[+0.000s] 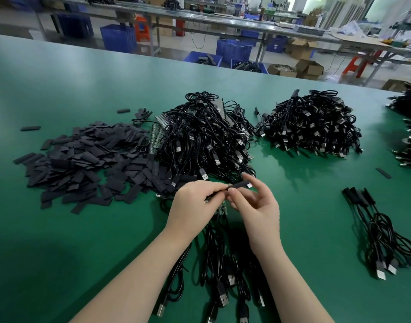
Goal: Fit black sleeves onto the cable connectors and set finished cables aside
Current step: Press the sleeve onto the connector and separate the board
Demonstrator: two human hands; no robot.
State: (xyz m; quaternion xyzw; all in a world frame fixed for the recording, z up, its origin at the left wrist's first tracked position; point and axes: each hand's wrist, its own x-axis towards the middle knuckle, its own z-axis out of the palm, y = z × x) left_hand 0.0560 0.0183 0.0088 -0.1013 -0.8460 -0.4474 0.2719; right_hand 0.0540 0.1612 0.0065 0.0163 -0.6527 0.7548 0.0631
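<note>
My left hand (195, 203) and my right hand (258, 206) meet over the green table, just in front of the middle cable heap. Between them runs a black sleeve (238, 184) with a pale connector tip showing at its right end. My left fingers pinch the sleeve's left end; my right thumb and fingers pinch it from below and at the right. Small green circuit boards (219, 207) on cable ends hang under my left hand. A heap of loose black sleeves (83, 164) lies to the left. Three sleeved cables (372, 220) lie apart at the right.
A big tangle of black USB cables (206, 136) sits straight ahead, another heap (311, 127) to its right, more at the far right edge (409, 141). Loose cables (223, 264) trail between my forearms. Blue crates (118, 38) and benches stand beyond the table's far edge.
</note>
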